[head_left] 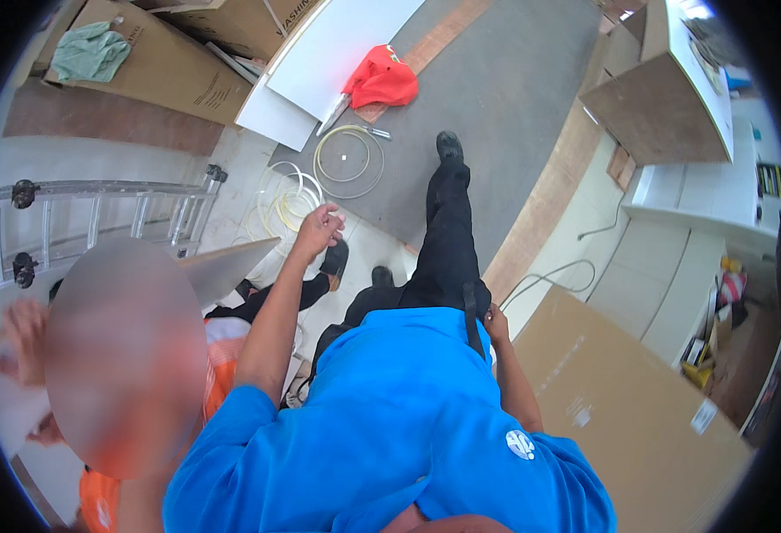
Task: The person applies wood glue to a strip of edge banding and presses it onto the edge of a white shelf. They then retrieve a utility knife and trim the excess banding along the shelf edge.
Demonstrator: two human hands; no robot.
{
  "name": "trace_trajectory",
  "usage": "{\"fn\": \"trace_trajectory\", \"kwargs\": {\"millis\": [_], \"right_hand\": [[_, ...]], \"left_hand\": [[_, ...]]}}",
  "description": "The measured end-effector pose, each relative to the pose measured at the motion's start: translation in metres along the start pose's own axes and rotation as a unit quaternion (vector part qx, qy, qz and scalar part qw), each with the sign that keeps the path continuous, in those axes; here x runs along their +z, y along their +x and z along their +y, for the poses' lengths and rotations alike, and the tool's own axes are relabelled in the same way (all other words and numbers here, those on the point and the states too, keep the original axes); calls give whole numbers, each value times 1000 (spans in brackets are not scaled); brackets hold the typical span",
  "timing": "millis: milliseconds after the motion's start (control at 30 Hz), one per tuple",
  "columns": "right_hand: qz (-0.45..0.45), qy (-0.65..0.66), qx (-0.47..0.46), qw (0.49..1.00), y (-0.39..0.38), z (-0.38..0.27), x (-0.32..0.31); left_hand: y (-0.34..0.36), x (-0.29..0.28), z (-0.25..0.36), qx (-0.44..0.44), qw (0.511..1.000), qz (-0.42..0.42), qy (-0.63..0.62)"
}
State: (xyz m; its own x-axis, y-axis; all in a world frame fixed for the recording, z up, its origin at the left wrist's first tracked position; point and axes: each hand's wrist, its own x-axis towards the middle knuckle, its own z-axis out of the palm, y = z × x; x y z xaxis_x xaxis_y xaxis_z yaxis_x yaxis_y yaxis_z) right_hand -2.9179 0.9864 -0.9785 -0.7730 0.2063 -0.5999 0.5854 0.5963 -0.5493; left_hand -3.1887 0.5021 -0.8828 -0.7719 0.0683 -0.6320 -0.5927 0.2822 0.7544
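Wears blue short-slv shirt w/ rnd white logo, blk trousers, blk shoes.

Dark lettering printed on upper-left carton, white emblem on blue shirt, pale label on right-hand carton

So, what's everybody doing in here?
Somebody in a blue shirt is holding their left hand out in front, and it looks empty. Loops of hose lie on the floor near it. Their right hand is down by the hip, partly hidden, so I can't tell if it holds anything. Another person in orange is close by on the left, near a ladder.
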Motion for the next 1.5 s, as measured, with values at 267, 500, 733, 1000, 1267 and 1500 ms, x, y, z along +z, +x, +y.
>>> {"fn": "trace_trajectory", "kwargs": {"millis": [267, 500, 733, 1000, 1267, 1500], "right_hand": [[3, -45, -80, 996, 335, -143, -150], [-26, -115, -382, 916, 624, -474, -114], [-103, -348, -513, 778, 783, -605, 79], [-157, -532, -412, 723, 908, -575, 151], [-230, -401, -438, 771, 904, -539, 94], [-264, -355, -434, 785, 923, -527, 72]], "left_hand": [[158, 66, 70, -117, 991, 21, -63], [298, 81, 109, -93, 990, 93, 55], [539, 58, 93, 56, 964, 206, 160], [723, 56, 24, 21, 954, 186, 234], [705, 122, 23, -22, 967, 62, 246], [792, 62, 72, 70, 970, 164, 164]]}}
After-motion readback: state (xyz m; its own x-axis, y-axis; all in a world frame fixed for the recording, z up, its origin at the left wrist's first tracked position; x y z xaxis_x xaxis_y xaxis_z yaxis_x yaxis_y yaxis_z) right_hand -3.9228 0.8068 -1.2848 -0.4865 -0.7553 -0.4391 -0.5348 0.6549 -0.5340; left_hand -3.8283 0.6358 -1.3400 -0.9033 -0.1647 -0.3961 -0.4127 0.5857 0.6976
